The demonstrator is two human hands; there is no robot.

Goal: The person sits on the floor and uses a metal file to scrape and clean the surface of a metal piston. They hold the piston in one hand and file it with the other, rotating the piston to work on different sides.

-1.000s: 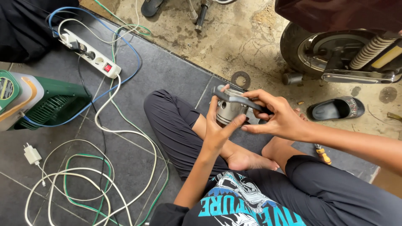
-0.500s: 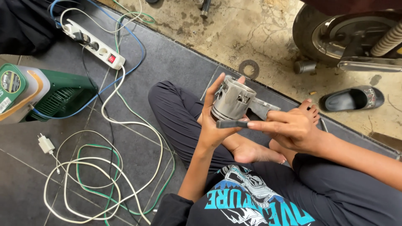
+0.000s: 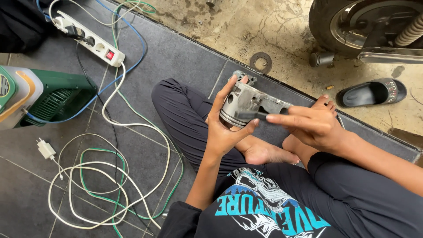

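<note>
I sit cross-legged on a dark tiled floor. My left hand (image 3: 222, 128) grips a grey metal piston (image 3: 240, 105) from below, fingers spread along its side. My right hand (image 3: 308, 125) holds a dark flat tool (image 3: 257, 115) and presses its tip against the piston's skirt. A short metal rod end (image 3: 244, 76) sticks out beyond the piston's far side, partly hidden by my fingers.
White, green and blue cables (image 3: 110, 176) coil at left, with a white power strip (image 3: 88, 39) and a green-and-white machine (image 3: 35, 94). A white charger plug (image 3: 45, 149) lies nearby. A black sandal (image 3: 370, 91), a metal ring (image 3: 261, 61) and a scooter wheel (image 3: 352, 22) sit beyond the tile edge.
My right hand brought the dark tool from above the piston, down under it, then back against its side. My left hand turned the piston slightly. The camera drifted.
</note>
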